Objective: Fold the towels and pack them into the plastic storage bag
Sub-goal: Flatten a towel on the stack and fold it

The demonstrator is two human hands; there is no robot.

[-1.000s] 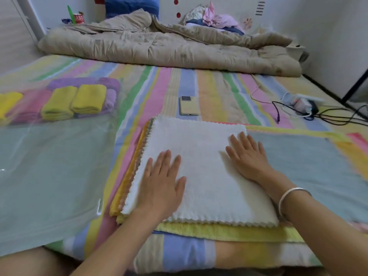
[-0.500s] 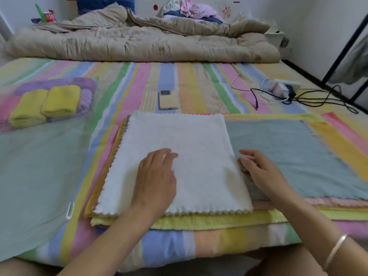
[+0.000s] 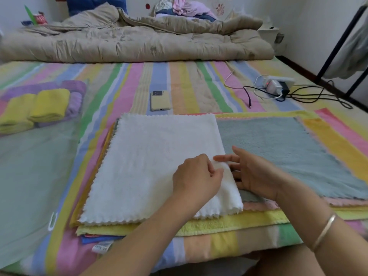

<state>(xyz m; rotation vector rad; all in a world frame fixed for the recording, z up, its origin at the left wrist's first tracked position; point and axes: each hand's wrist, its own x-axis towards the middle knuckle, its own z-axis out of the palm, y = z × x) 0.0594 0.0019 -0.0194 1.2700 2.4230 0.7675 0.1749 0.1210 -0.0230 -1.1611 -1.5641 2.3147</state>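
Observation:
A white towel point(image 3: 151, 162), folded in half, lies on a stack of flat towels near the bed's front edge. A grey-green towel point(image 3: 282, 154) is the uppermost flat one, with pink and yellow towels point(image 3: 223, 226) under it. My left hand point(image 3: 196, 176) pinches the white towel's right edge with curled fingers. My right hand point(image 3: 253, 174) holds the same edge from the right, fingers slipped under it, and the edge is raised slightly. At the left lies the clear plastic storage bag point(image 3: 29, 176), holding folded yellow towels point(image 3: 49, 104) on purple and pink ones.
A phone point(image 3: 160, 100) lies on the striped sheet just beyond the towels. A power strip with cables point(image 3: 276, 86) sits at the back right. A beige quilt point(image 3: 139, 42) is heaped along the far side. A black metal frame point(image 3: 338, 46) stands at the right.
Both hands left the flat towel top and came together at its right edge. My right hand slid under the edge, my left hand moved right and pinched it, lifting it slightly.

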